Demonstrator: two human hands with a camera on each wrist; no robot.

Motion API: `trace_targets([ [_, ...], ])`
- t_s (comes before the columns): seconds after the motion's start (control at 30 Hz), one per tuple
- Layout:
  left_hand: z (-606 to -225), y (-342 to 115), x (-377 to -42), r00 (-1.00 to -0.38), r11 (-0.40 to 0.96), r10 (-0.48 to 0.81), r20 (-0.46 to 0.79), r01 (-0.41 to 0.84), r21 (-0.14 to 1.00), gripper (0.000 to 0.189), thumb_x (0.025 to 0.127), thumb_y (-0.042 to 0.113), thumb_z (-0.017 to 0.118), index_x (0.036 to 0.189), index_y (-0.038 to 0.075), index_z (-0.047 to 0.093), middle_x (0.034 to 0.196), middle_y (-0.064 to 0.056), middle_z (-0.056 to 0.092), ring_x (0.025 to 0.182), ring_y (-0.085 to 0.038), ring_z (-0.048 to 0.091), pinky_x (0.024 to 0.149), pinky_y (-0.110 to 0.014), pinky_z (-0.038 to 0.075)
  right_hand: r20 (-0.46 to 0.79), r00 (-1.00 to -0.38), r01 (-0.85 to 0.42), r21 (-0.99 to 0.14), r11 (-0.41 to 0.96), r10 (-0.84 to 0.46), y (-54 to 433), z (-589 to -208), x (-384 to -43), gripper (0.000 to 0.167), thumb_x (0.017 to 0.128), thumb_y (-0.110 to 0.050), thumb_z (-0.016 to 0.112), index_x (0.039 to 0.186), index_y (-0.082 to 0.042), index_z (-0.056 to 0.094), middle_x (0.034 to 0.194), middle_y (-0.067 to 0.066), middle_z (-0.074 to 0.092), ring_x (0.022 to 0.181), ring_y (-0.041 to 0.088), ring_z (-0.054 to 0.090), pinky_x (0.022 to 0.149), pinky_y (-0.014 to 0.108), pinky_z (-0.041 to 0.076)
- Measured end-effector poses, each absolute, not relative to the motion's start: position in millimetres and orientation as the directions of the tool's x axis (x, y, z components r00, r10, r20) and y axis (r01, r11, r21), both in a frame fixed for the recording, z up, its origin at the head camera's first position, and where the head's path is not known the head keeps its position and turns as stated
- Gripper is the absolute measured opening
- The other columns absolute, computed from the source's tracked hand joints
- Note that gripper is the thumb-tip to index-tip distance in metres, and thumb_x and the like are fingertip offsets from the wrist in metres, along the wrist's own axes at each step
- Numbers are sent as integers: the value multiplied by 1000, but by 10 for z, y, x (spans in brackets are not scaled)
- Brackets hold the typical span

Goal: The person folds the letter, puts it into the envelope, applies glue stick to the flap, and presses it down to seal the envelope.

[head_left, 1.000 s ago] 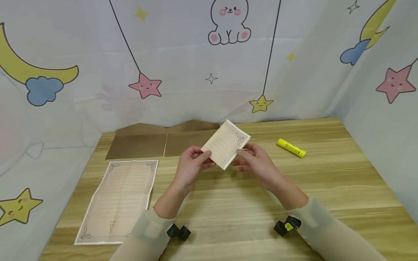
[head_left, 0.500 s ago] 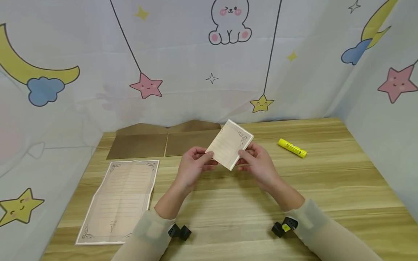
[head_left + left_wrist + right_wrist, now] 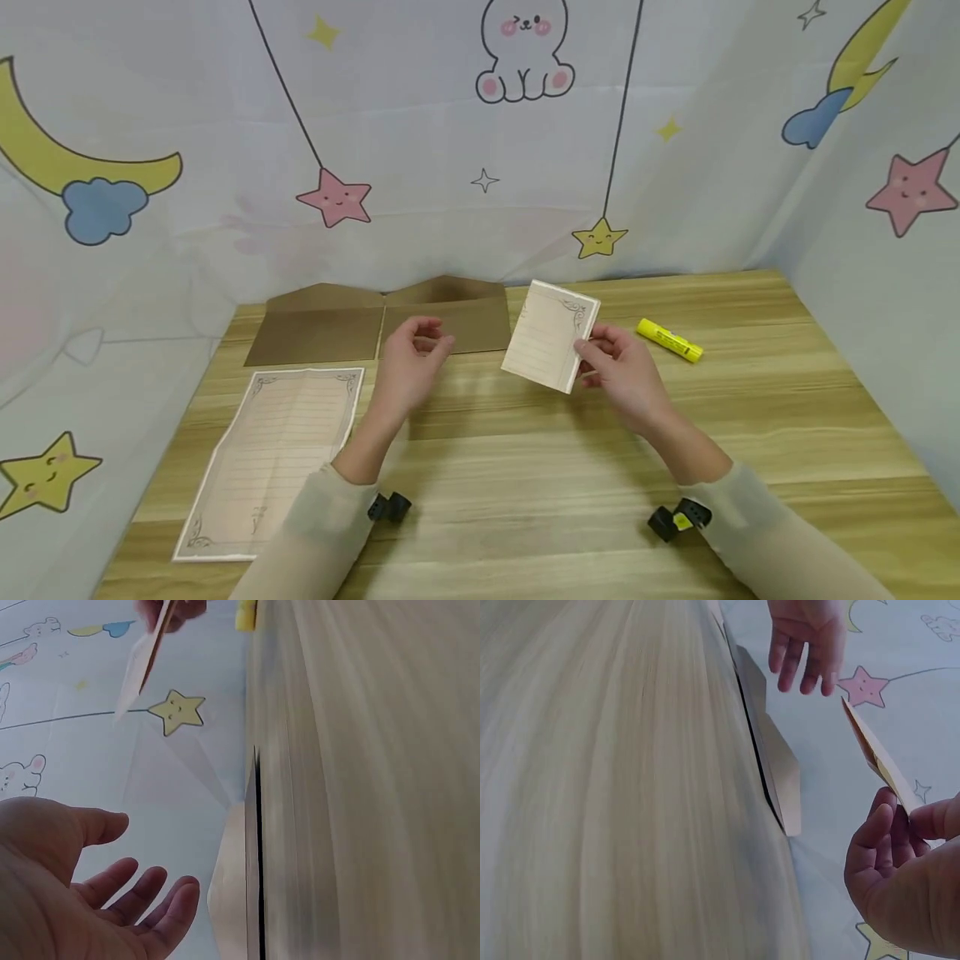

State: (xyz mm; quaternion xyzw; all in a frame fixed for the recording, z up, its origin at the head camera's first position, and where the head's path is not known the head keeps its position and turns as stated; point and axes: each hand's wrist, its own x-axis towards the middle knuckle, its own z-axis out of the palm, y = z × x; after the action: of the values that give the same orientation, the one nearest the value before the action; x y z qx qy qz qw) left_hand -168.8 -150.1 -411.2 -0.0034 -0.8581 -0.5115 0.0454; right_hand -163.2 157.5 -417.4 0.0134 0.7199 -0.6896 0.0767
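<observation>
A small folded sheet of cream letter paper [image 3: 549, 333], lined and with scrollwork in one corner, is held up above the table. My right hand [image 3: 624, 373] pinches its right edge between thumb and fingers; the right wrist view shows the folded paper [image 3: 877, 750] edge-on. My left hand [image 3: 414, 360] is off to the left, in the air before the right-hand brown envelope [image 3: 465, 325]. Its fingers are loosely bent with nothing in them, as the left hand [image 3: 97, 877] also shows in the left wrist view.
A second brown envelope [image 3: 322, 333] lies beside the first at the table's back, flaps raised toward the patterned cloth. An unfolded, creased letter sheet [image 3: 277, 458] lies at left. Beyond my right hand is a yellow glue stick [image 3: 670, 340].
My left hand has let go of the folded paper and moved left. My right hand has carried the paper a little to the right and turned it more upright.
</observation>
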Motion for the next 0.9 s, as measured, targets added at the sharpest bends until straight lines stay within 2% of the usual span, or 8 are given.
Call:
trace_targets([
  [0.2,-4140,-1783,-1941,-995,766,15,97,74,638,52,104,28,71,144,-3,60,138,-25,59,125,-42,58,105,-55,50,-82,-993,65,-982,176,-89,1749,-4159,-1603,32,109,-18,64,130,5,60,107,15,66,83,21,67,72,34,60],
  [0.33,-4187,-1862,-2094,-998,876,47,36,59,478,57,105,32,70,146,-4,58,147,-28,51,134,-48,51,111,-58,44,-65,-995,48,-978,204,-78,1835,-4161,-1592,31,108,-17,64,129,6,61,105,15,65,81,19,65,70,32,58],
  [0.47,-4236,-1851,-2195,-997,938,45,-58,22,346,62,106,42,65,148,-4,57,152,-30,44,136,-52,45,108,-62,46,-73,-995,58,-978,202,-69,1889,-4159,-1578,31,108,-16,64,128,7,60,104,13,65,81,18,65,70,31,58],
  [0.67,-4295,-1789,-2212,-989,972,75,-126,44,233,63,105,47,65,138,-6,62,151,-30,44,136,-52,41,99,-63,52,-84,-995,69,-976,208,-62,1943,-4169,-1558,32,108,-17,65,128,7,60,103,13,65,81,18,65,71,32,59],
  [0.9,-4343,-1758,-2135,-982,972,155,-103,133,195,60,104,43,69,141,-4,61,148,-28,48,140,-54,40,109,-63,46,-84,-995,70,-972,223,-54,2017,-4149,-1545,35,109,-21,64,132,5,59,106,11,66,84,17,66,71,31,59],
])
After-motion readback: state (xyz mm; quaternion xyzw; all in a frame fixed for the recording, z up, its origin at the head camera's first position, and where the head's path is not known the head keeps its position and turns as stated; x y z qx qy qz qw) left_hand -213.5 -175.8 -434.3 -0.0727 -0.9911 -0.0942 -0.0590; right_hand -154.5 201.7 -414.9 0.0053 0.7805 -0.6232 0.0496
